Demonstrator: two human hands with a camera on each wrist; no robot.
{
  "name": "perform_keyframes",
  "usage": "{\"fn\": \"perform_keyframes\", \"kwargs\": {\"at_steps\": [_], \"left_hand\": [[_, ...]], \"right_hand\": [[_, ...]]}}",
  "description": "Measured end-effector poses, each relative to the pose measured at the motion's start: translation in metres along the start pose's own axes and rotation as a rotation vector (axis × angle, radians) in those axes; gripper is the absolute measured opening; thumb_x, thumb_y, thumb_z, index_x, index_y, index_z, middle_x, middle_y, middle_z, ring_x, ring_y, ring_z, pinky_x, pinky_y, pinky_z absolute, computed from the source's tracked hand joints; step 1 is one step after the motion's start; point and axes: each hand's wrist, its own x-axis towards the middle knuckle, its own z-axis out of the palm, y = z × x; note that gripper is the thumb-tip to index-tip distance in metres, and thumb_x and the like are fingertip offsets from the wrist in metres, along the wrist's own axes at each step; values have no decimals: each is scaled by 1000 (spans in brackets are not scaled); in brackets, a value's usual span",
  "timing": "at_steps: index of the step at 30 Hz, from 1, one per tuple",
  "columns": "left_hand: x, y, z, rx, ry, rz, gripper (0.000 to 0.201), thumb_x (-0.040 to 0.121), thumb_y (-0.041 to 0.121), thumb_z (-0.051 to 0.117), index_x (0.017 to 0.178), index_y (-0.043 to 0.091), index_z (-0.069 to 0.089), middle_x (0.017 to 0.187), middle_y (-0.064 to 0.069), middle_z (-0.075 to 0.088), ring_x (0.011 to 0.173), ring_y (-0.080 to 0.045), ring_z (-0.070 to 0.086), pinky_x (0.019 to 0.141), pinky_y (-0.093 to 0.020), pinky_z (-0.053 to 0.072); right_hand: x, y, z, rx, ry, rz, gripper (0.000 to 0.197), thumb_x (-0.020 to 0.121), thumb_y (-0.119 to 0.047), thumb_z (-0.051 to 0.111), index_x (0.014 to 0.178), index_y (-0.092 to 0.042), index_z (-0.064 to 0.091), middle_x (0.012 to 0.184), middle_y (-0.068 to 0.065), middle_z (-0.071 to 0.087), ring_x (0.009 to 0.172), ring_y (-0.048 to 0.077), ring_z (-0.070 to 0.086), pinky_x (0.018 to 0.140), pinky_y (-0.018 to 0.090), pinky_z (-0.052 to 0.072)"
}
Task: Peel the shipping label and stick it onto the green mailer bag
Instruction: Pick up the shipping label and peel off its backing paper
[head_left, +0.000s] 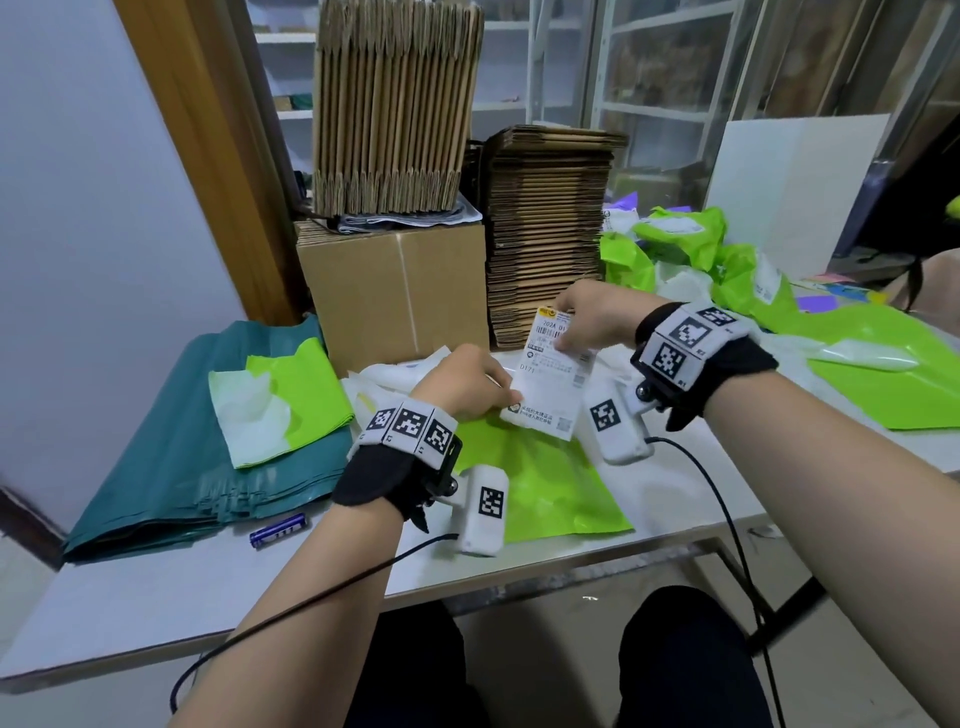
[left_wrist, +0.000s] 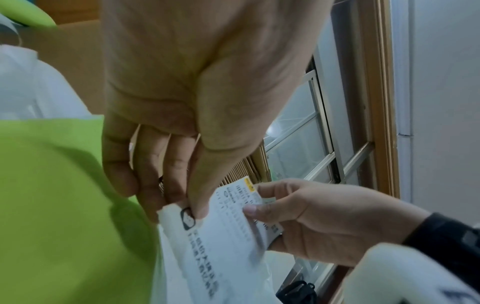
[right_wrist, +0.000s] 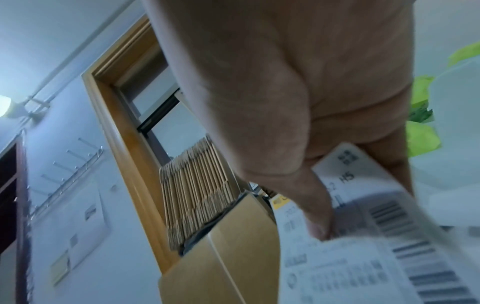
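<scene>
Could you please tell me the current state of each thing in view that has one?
shipping label: held above the mailer, not stuck.
green mailer bag: flat on the table.
left hand: pinches the label's lower corner.
right hand: pinches the label's top.
cardboard box: taped closed.

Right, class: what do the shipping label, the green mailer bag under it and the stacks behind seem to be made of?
Shipping label: matte white paper, seemingly; it bends and carries printed barcodes.
Green mailer bag: thin plastic film, probably; glossy sheen, soft wrinkles.
Stacks: brown corrugated cardboard, judging by the layered flat edges.
</scene>
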Motion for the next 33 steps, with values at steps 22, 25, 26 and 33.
{"fn": "perform_keyframes", "kwargs": {"at_steps": [22, 25, 26, 33], "left_hand": [[-1, -16, -16, -458, 21, -39, 43, 74, -6, 74, 115, -12, 64, 105, -26, 70, 97, -34, 70, 97, -47, 53], [-1, -15, -17, -418, 39, -35, 49, 69, 0, 80, 115, -8, 66, 102, -26, 73, 101, -34, 71, 97, -44, 53], [-2, -14, -18, -405, 54, -40, 50, 69, 1, 81, 115, -8, 66, 99, -23, 74, 99, -33, 72, 96, -42, 54], [-2, -17, -22, -295, 72, -27, 55, 67, 12, 85, 118, 0, 66, 98, -14, 77, 91, -19, 74, 93, -33, 55]], "right_hand": [[-16, -33, 51, 163, 107, -256, 21, 70, -14, 83, 90, -10, 80, 84, 9, 78, 75, 16, 72, 79, 32, 59], [-13, -28, 53, 220, 57, -241, 20, 73, -10, 81, 91, -5, 79, 82, 13, 77, 74, 20, 76, 75, 32, 62], [-12, -27, 53, 245, 36, -239, 20, 74, -8, 80, 93, -3, 78, 83, 15, 77, 74, 21, 76, 73, 32, 62], [-6, -19, 54, 369, -33, -215, 14, 80, -12, 76, 91, -3, 78, 83, 18, 77, 74, 27, 76, 76, 38, 62]]}}
